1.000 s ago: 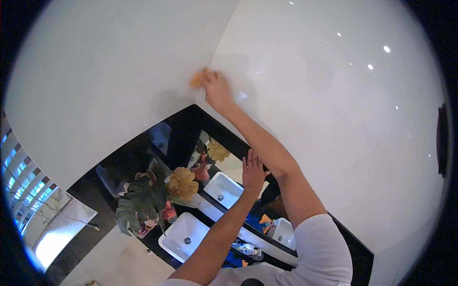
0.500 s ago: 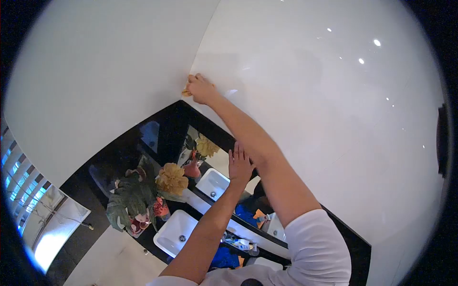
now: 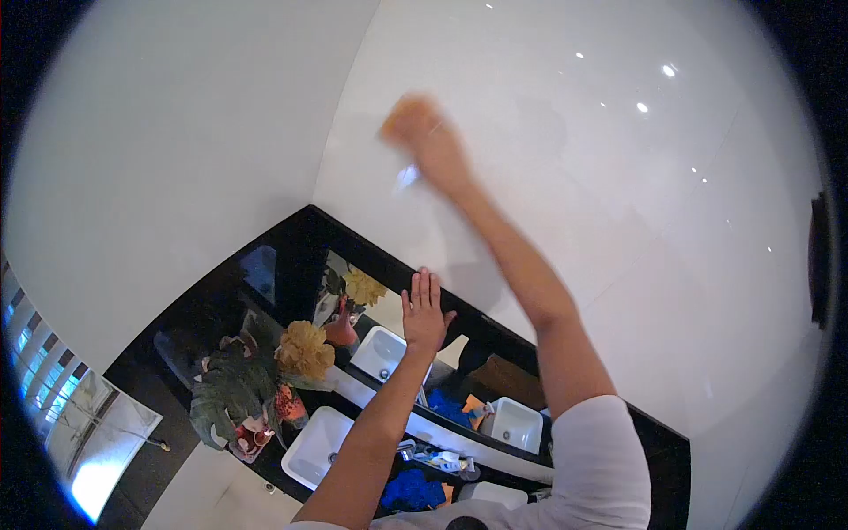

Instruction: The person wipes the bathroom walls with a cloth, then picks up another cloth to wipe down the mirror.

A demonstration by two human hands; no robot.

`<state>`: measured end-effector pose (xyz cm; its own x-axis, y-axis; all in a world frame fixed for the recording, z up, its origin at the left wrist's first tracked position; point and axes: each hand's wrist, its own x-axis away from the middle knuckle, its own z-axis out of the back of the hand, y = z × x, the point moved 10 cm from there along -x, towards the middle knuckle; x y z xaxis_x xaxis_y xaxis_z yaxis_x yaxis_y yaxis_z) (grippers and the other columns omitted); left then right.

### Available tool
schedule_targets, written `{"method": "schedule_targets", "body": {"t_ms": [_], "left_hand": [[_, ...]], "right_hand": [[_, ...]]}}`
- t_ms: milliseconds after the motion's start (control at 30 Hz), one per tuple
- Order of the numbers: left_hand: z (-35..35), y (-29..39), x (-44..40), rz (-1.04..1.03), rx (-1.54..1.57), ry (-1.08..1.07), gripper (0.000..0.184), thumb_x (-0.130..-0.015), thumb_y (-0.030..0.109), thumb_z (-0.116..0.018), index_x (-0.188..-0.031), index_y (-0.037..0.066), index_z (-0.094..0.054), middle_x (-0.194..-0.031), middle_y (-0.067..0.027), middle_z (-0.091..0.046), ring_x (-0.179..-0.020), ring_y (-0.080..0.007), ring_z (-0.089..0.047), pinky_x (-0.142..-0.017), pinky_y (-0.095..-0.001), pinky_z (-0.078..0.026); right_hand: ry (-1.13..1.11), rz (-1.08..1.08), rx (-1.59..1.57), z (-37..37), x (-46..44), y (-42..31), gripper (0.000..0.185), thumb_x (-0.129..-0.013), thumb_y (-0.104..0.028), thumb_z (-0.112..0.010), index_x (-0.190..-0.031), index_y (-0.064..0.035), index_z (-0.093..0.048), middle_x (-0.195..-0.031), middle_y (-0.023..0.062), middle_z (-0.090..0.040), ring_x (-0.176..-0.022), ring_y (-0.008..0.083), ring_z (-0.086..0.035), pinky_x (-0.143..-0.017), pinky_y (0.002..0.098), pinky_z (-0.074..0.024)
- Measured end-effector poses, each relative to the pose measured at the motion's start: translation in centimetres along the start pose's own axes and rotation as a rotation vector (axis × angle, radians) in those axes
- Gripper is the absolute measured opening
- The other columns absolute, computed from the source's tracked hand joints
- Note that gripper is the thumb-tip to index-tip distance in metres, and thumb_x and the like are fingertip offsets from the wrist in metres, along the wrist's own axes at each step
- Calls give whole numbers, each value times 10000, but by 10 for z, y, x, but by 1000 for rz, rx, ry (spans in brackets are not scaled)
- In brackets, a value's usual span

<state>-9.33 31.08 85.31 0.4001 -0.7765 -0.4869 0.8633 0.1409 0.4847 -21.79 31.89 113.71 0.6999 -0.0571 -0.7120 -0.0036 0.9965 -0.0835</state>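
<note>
My right hand [image 3: 435,148] is up against the glossy white wall [image 3: 574,221], smeared by motion. It is closed on an orange cloth [image 3: 399,122], whose blurred edge shows at the left of the fingers. Lower down, my left hand [image 3: 426,318] lies flat with fingers stretched out. Its palm is over the mirror [image 3: 389,309] and its fingertips reach the black border [image 3: 375,252] along the mirror's top.
Below stand a vase of artificial flowers with a yellow bloom [image 3: 305,350] and large leaves [image 3: 231,389], a white basin [image 3: 309,455], a blue cloth [image 3: 411,491] and bottles [image 3: 446,460]. A slatted blind [image 3: 35,353] hangs at far left.
My right hand has swept the orange cloth away from the wall corner, to the right and up. My left hand stays flat at the mirror's top, its thumb now spread. The view has shifted slightly.
</note>
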Motion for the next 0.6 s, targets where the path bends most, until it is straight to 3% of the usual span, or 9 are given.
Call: {"method": "schedule_targets", "body": {"t_ms": [33,67,100,200,267,333,367,500,600], "left_hand": [[-1,-1,-1,6,-3,-50,848,-811,480,-544,-1419,50,-139,-1499,-111,-62,-1385,-259,-58,-1094,-448,-141],[-5,-2,-2,-3,-1,-86,828,-831,480,-511,-1421,47,-126,-1500,-119,-48,-1386,-269,-40,-1095,-457,-126],[-6,-3,-2,-7,-4,-89,828,-831,480,-511,-1421,47,-126,-1500,-119,-48,-1386,-269,-40,-1095,-457,-126],[-17,-7,-2,-7,-45,-275,830,-834,467,-514,-1426,55,-104,-1500,-125,-28,-1387,-270,-18,-1095,-465,-122],[-9,-3,-4,-21,-20,-235,847,-823,464,-534,-1426,56,-102,-1500,-122,-23,-1387,-272,-19,-1095,-464,-130],[-5,-3,0,-17,32,-207,865,-811,461,-555,-1426,56,-100,-1500,-118,-17,-1386,-273,-19,-1094,-463,-137],[-4,-3,-1,-25,34,-193,881,-799,453,-575,-1425,55,-99,-1500,-119,-11,-1385,-277,-28,-1092,-463,-146],[5,0,1,-55,46,-125,909,-775,430,-614,-1418,36,-108,-1495,-141,-22,-1378,-290,-65,-1087,-459,-164],[11,5,18,-42,59,-32,873,-774,372,-617,-1407,8,-138,-1477,-204,-51,-1366,-335,-97,-1076,-489,-164]], "right_hand": [[-2,420,501,-56,42,1,188,-851,-146,-460,-896,-58,-620,-1117,116,-578,-1070,276,-521,-945,376,-386],[-299,102,168,-91,65,13,178,-844,-152,-486,-916,-70,-625,-1181,118,-554,-1123,272,-502,-953,381,-392],[-186,442,378,-115,105,1,169,-785,-151,-572,-928,-85,-634,-1168,127,-563,-1090,290,-521,-912,386,-427],[-612,377,288,-150,143,4,256,-717,-94,-607,-971,-75,-627,-1112,125,-603,-1044,253,-561,-866,362,-457],[-886,-482,-264,-134,154,41,375,-673,-30,-567,-1046,-42,-604,-1051,111,-636,-1005,189,-574,-845,325,-462],[-625,-282,-368,-68,116,13,456,-676,-19,-525,-1130,-27,-565,-1010,92,-647,-992,167,-562,-858,302,-448],[-690,-478,-546,-43,114,6,529,-779,10,-555,-1285,-91,-438,-1153,128,-566,-1026,186,-543,-897,318,-437],[-334,-617,-451,31,95,18,335,-809,-188,-589,-1124,-76,-558,-1033,118,-596,-949,194,-571,-824,314,-461],[-126,-305,-7,21,77,7,209,-815,-200,-580,-959,-65,-649,-960,168,-587,-863,305,-584,-759,356,-479]]}}
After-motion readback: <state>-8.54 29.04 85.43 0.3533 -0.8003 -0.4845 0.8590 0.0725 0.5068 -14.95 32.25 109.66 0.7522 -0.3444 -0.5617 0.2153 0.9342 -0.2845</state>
